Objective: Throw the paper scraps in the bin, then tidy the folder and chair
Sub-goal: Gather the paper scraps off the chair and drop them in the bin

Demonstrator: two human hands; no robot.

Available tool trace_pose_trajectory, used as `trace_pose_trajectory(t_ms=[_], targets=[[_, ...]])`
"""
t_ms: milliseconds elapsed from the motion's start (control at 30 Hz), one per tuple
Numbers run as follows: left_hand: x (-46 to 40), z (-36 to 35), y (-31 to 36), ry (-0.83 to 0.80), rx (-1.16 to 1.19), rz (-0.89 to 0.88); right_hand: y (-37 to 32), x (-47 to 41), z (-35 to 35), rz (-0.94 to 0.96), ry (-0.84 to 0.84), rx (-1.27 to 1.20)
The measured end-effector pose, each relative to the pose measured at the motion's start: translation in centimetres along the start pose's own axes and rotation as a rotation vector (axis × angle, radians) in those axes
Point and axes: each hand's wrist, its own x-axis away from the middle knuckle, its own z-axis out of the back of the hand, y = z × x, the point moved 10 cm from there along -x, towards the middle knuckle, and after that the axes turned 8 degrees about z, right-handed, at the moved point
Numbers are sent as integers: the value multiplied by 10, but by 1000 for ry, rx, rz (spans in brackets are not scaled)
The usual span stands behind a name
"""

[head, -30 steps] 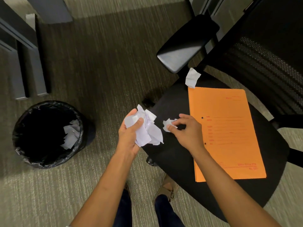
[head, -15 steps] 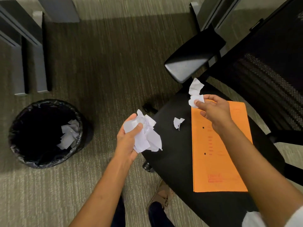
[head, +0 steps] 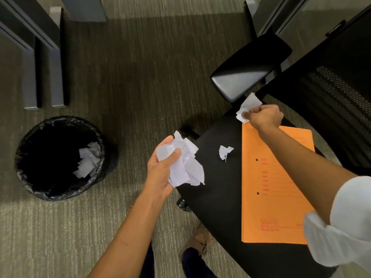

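My left hand [head: 162, 169] grips a crumpled bundle of white paper scraps [head: 187, 165] just off the left edge of the black chair seat [head: 216, 189]. My right hand [head: 265, 116] is closed on white scraps [head: 246, 108] at the far end of the seat, below the armrest [head: 247, 71]. One small scrap [head: 224, 152] lies loose on the seat between my hands. An orange folder [head: 275, 201] lies flat on the seat under my right forearm. The black-lined bin [head: 58, 157] stands on the carpet to the left, with several scraps [head: 87, 162] inside.
The chair's mesh backrest [head: 339, 101] rises at the right. Grey desk legs [head: 44, 63] stand at the upper left, beyond the bin. A dark cabinet [head: 291, 15] is at the top right. My feet [head: 198, 243] are on the carpet by the seat's near edge.
My right hand let the small scrap drop on the seat, reached to the far end and closed on the scraps below the armrest. My left hand kept its bundle and stayed put.
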Motion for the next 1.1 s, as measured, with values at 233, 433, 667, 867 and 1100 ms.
trace_pose_trajectory(t_ms=[233,433,667,867,1100], targets=[[1,-2,-5,-28,-66,-14,-5,-4,-4,57,-34,-42],[3,1,-8,-15,-56,-2,6,51,17,18,-145,-408],[1,-6,-13,-27,-45,20,41,166,-10,-17,-514,-315],[4,-8,-13,-49,-36,14,27,155,-22,210,-344,-44],[8,-5,-19,-39,-40,38,23,148,-24,322,-224,106]])
